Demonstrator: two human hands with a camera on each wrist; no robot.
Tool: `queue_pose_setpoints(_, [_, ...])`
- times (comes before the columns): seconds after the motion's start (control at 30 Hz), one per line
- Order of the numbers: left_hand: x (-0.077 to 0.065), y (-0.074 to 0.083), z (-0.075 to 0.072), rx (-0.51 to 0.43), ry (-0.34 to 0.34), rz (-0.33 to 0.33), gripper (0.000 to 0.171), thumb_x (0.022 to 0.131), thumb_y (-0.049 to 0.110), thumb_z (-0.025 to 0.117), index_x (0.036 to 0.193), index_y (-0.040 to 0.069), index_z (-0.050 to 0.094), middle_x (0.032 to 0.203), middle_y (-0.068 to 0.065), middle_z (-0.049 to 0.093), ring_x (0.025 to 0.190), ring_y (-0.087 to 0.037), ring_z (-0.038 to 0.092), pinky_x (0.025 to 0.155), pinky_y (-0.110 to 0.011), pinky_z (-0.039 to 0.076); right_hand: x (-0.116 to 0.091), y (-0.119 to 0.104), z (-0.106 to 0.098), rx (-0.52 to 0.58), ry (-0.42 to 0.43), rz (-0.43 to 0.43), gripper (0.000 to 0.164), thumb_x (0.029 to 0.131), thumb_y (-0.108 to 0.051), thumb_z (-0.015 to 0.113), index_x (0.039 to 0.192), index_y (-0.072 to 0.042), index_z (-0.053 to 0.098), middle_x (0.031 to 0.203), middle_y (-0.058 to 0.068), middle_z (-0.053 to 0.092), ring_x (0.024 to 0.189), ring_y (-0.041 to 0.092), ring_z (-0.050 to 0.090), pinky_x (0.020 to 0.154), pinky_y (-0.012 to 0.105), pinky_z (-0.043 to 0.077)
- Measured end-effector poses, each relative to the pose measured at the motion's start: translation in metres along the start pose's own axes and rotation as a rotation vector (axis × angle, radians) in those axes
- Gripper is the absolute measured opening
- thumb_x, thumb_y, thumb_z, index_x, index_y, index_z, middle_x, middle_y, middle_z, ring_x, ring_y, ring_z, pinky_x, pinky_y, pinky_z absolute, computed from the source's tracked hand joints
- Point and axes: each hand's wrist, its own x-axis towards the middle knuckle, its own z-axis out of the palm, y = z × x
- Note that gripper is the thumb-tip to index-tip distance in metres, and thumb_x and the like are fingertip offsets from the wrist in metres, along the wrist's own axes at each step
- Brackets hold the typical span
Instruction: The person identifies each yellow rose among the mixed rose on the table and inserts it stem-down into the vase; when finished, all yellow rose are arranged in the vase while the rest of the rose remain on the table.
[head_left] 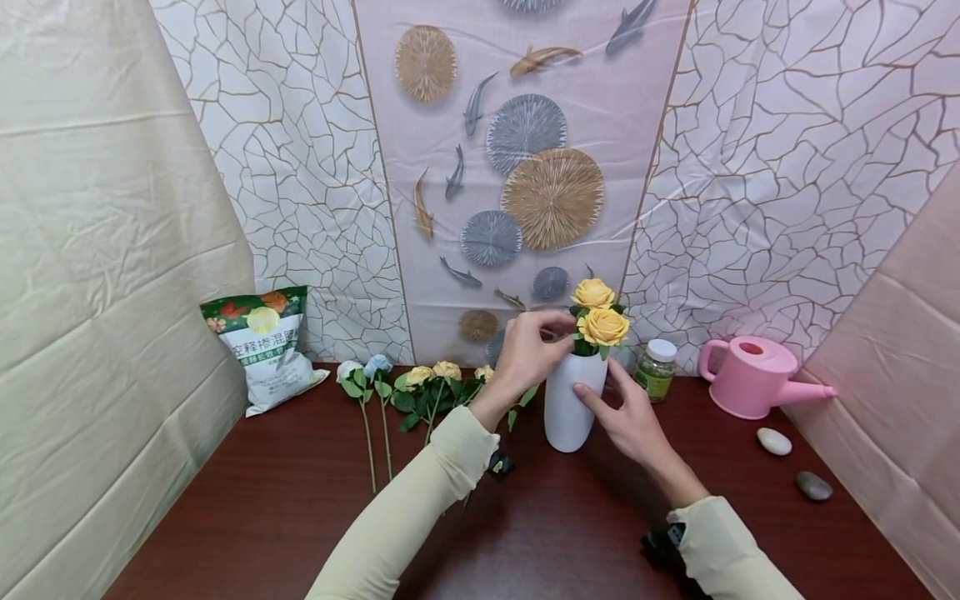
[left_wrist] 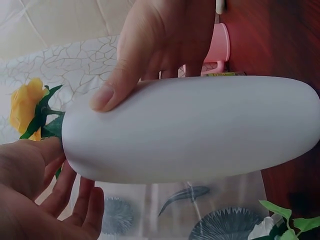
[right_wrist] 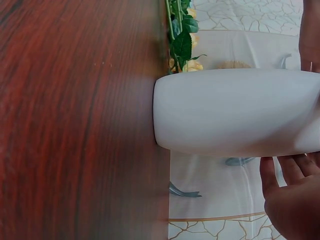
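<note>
A white vase (head_left: 573, 404) stands upright on the table, with two yellow roses (head_left: 602, 326) at its mouth. My right hand (head_left: 630, 412) grips the vase from the right, its thumb across the front. At the rim, my left hand (head_left: 528, 350) has bent fingers among the leaves and pinches a rose stem, though the fingertips are partly hidden. The left wrist view shows the left hand (left_wrist: 60, 195) by the vase's mouth, near a yellow rose (left_wrist: 27, 105). In the right wrist view, fingers of the right hand (right_wrist: 295, 195) lie along the vase (right_wrist: 230, 112).
Left of the vase lie yellow roses (head_left: 432, 373) and pale blue and white flowers (head_left: 377, 365), partly behind my left arm. A fertilizer bag (head_left: 270, 350) stands far left. To the right are a lidded jar (head_left: 657, 371), pink watering can (head_left: 753, 379) and two stones (head_left: 774, 442).
</note>
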Motion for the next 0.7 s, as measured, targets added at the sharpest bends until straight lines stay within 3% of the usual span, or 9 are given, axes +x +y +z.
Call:
queue_pose_setpoints(0.23, [-0.008, -0.010, -0.012, -0.072, 0.008, 0.001, 0.010, 0.092, 0.032, 0.074, 0.101, 0.029, 0.078, 0.097, 0.014, 0.077, 0.083, 0.002, 0.070, 0.069, -0.019, 0.058, -0.001, -0.004, -0.001, 0.004, -0.005, 0.017, 0.063, 0.097, -0.039, 0.067, 0.152, -0.041, 0.037, 0.144, 0.001, 0.056, 0.131, 0.020, 0.056, 0.106, 0.051, 0.049])
queue_pose_setpoints(0.4, [-0.018, -0.023, -0.028, -0.075, 0.041, 0.000, 0.012, 0.093, 0.035, 0.074, 0.102, 0.028, 0.078, 0.098, 0.015, 0.077, 0.088, 0.001, 0.071, 0.077, -0.022, 0.059, 0.000, -0.004, 0.000, 0.015, -0.010, 0.027, 0.065, 0.097, -0.037, 0.068, 0.154, -0.031, 0.037, 0.145, 0.006, 0.056, 0.133, 0.025, 0.055, 0.107, 0.052, 0.047])
queue_pose_setpoints(0.5, [-0.026, -0.035, -0.040, -0.072, 0.056, -0.023, 0.013, 0.093, 0.034, 0.074, 0.102, 0.026, 0.078, 0.097, 0.015, 0.077, 0.089, 0.000, 0.072, 0.082, -0.027, 0.060, 0.000, -0.004, 0.000, 0.007, -0.006, 0.029, 0.066, 0.097, -0.037, 0.068, 0.154, -0.030, 0.037, 0.145, 0.006, 0.056, 0.132, 0.025, 0.055, 0.107, 0.051, 0.047])
queue_pose_setpoints(0.7, [-0.043, -0.067, -0.061, -0.085, 0.050, -0.095, 0.011, 0.093, 0.032, 0.074, 0.102, 0.027, 0.078, 0.096, 0.011, 0.077, 0.089, -0.005, 0.073, 0.081, -0.031, 0.060, 0.000, -0.002, 0.001, -0.007, 0.011, 0.024, 0.065, 0.096, -0.039, 0.069, 0.152, -0.038, 0.037, 0.143, 0.002, 0.058, 0.131, 0.020, 0.056, 0.106, 0.048, 0.048])
